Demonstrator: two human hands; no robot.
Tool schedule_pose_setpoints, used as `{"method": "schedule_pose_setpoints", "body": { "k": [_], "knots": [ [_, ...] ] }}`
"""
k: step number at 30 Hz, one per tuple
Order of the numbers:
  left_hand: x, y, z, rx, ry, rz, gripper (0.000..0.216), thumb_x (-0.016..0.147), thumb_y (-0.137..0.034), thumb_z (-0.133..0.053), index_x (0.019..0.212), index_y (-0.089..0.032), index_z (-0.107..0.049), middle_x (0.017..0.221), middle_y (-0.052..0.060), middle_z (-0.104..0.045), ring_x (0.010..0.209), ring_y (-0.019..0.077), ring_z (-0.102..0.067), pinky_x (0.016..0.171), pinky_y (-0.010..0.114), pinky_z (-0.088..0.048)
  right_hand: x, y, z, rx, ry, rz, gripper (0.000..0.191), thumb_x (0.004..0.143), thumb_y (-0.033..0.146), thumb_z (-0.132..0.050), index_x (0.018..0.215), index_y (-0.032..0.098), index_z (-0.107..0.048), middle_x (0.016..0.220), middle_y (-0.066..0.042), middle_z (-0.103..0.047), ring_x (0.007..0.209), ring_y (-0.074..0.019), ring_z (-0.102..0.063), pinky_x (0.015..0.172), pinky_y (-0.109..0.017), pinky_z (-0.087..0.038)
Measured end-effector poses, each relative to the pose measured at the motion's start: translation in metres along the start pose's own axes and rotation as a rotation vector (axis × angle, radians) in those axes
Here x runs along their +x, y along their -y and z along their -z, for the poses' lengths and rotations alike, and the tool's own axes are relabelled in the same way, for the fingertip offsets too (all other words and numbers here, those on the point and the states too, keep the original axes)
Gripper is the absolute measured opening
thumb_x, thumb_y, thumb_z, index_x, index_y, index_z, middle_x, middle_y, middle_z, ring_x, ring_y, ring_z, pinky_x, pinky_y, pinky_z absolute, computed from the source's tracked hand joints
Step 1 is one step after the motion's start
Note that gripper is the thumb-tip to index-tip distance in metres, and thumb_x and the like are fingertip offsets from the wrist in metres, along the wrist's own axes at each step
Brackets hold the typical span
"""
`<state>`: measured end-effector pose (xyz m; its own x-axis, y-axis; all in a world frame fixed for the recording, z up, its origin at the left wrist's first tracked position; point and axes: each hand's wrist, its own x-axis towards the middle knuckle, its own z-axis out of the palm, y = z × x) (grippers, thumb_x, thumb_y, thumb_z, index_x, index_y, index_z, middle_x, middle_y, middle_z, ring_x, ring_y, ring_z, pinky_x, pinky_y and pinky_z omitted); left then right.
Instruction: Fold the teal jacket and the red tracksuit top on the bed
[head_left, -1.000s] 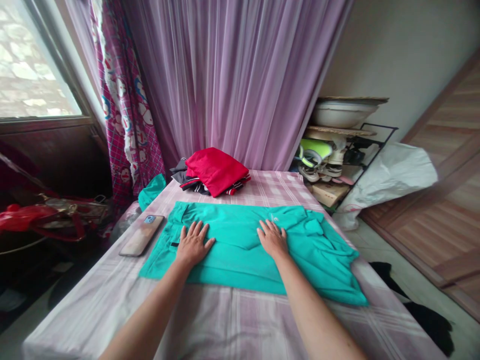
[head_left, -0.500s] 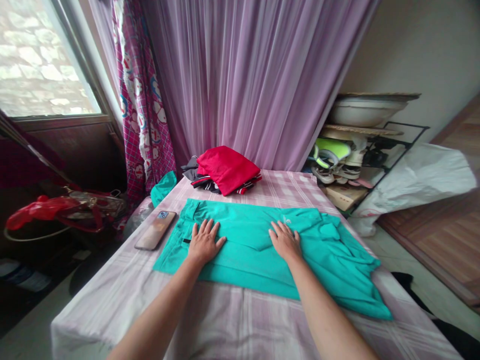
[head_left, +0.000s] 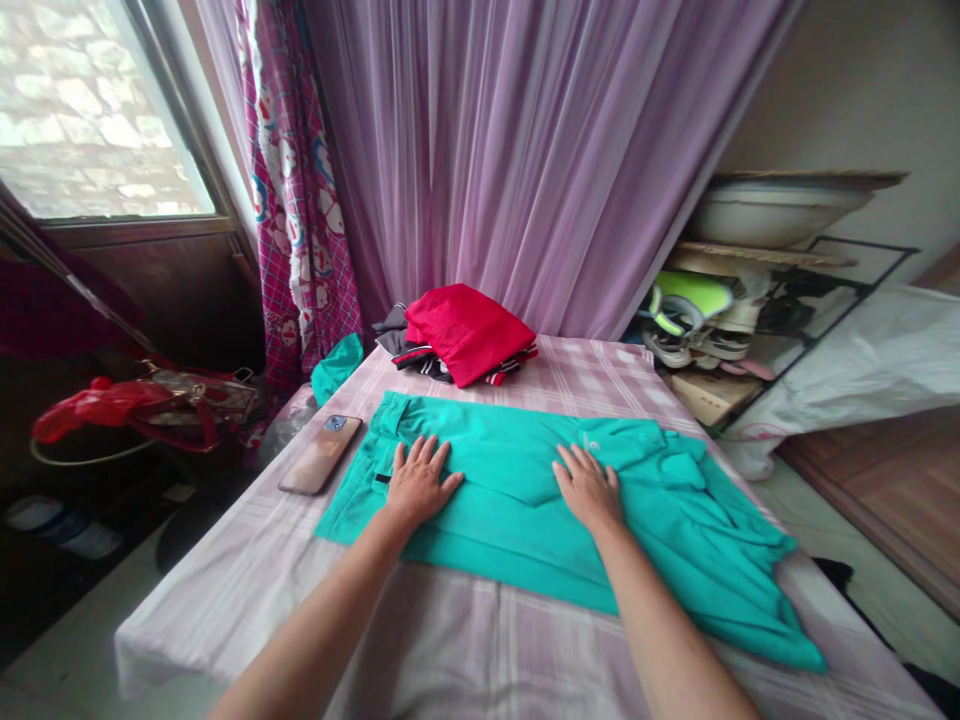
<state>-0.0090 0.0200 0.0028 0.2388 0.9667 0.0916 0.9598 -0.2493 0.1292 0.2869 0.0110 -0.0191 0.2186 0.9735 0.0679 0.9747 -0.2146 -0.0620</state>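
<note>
Touching teal garment (head_left: 510, 490): left hand (head_left: 420, 485), right hand (head_left: 591, 488); basin (head_left: 772, 215) covered, contents hidden.

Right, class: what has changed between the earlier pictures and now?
Only the view has visibly changed: the scene sits further right in the picture, as if the head camera turned left. Nothing was taken hold of or let go. The left hand and right hand stay flat on the teal garment; the phone and red cloth stay put.
</note>
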Motion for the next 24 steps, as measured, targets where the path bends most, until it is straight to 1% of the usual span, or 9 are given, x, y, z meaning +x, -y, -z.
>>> {"method": "schedule_pose_setpoints", "body": {
  "k": [4, 6, 8, 11, 14, 17, 21, 22, 24],
  "knots": [
    [0.019, 0.007, 0.016, -0.002, -0.059, -0.021, 0.061, 0.098, -0.06, -0.032, 0.145, -0.026, -0.051, 0.156, 0.008, -0.047, 0.146, 0.0299, -0.037, 0.12, 0.056, -0.025, 0.0, -0.001, -0.002, -0.002, -0.017, 0.017, 0.053, 0.102, 0.042, -0.027, 0.151, 0.032, -0.044, 0.16, -0.004, -0.04, 0.145, -0.0225, -0.036, 0.116, -0.052, -0.025],
    [0.034, 0.017, 0.027, 0.013, -0.108, -0.021, 0.062, 0.098, -0.06, -0.032, 0.146, -0.024, -0.051, 0.155, 0.009, -0.047, 0.148, 0.0305, -0.035, 0.122, 0.055, -0.021, 0.0, -0.001, -0.002, -0.002, -0.018, 0.015, 0.053, 0.102, 0.042, -0.027, 0.151, 0.032, -0.045, 0.16, -0.004, -0.041, 0.145, -0.0225, -0.036, 0.116, -0.052, -0.025],
    [0.048, 0.033, 0.035, 0.041, -0.123, 0.031, 0.068, 0.098, -0.061, -0.031, 0.15, -0.019, -0.045, 0.159, 0.012, -0.041, 0.151, 0.0322, -0.028, 0.123, 0.056, -0.016, -0.001, 0.0, -0.001, 0.0, -0.012, 0.005, 0.053, 0.102, 0.042, -0.027, 0.151, 0.031, -0.045, 0.16, -0.004, -0.041, 0.145, -0.0221, -0.036, 0.117, -0.052, -0.025],
    [0.063, 0.06, 0.034, 0.061, -0.035, 0.146, 0.078, 0.097, -0.063, -0.029, 0.156, -0.013, -0.033, 0.163, 0.017, -0.031, 0.152, 0.0333, -0.022, 0.123, 0.056, -0.016, -0.002, 0.001, 0.0, 0.005, -0.009, 0.004, 0.053, 0.102, 0.041, -0.027, 0.151, 0.031, -0.045, 0.16, -0.004, -0.04, 0.145, -0.0221, -0.036, 0.117, -0.052, -0.025],
    [0.068, 0.076, 0.021, 0.043, 0.089, 0.184, 0.077, 0.096, -0.064, -0.027, 0.157, -0.016, -0.03, 0.163, 0.017, -0.031, 0.151, 0.0333, -0.027, 0.12, 0.058, -0.021, -0.001, 0.0, -0.002, -0.001, -0.027, 0.015, 0.053, 0.102, 0.042, -0.028, 0.151, 0.032, -0.046, 0.159, -0.004, -0.041, 0.145, -0.0226, -0.037, 0.117, -0.051, -0.025],
    [0.068, 0.08, 0.012, 0.045, 0.112, 0.194, 0.077, 0.096, -0.065, -0.026, 0.157, -0.017, -0.029, 0.163, 0.017, -0.03, 0.15, 0.034, -0.029, 0.119, 0.061, -0.022, -0.001, -0.002, -0.004, -0.003, -0.034, 0.022, 0.052, 0.102, 0.042, -0.028, 0.15, 0.032, -0.046, 0.159, -0.004, -0.042, 0.144, -0.0229, -0.037, 0.117, -0.052, -0.025],
    [0.071, 0.082, 0.013, 0.038, 0.157, 0.2, 0.083, 0.094, -0.068, -0.025, 0.158, -0.015, -0.027, 0.164, 0.018, -0.027, 0.151, 0.0354, -0.027, 0.118, 0.062, -0.022, -0.001, -0.001, -0.003, 0.007, -0.016, 0.01, 0.053, 0.102, 0.042, -0.028, 0.151, 0.031, -0.045, 0.16, -0.004, -0.04, 0.145, -0.0223, -0.036, 0.118, -0.052, -0.024],
    [0.074, 0.084, 0.015, 0.04, 0.166, 0.192, 0.083, 0.093, -0.069, -0.026, 0.157, -0.015, -0.029, 0.164, 0.018, -0.028, 0.15, 0.0362, -0.028, 0.117, 0.062, -0.024, -0.002, -0.001, -0.002, 0.012, -0.011, 0.008, 0.053, 0.102, 0.042, -0.028, 0.151, 0.03, -0.045, 0.16, -0.004, -0.04, 0.146, -0.0222, -0.035, 0.118, -0.053, -0.024],
    [0.083, 0.09, 0.02, 0.052, 0.156, 0.144, 0.078, 0.093, -0.07, -0.027, 0.15, -0.019, -0.043, 0.157, 0.018, -0.041, 0.143, 0.0374, -0.041, 0.113, 0.062, -0.031, -0.002, 0.0, -0.001, 0.019, -0.009, 0.01, 0.053, 0.102, 0.042, -0.028, 0.151, 0.03, -0.045, 0.16, -0.004, -0.04, 0.146, -0.0223, -0.036, 0.118, -0.053, -0.024]
  ]
}}
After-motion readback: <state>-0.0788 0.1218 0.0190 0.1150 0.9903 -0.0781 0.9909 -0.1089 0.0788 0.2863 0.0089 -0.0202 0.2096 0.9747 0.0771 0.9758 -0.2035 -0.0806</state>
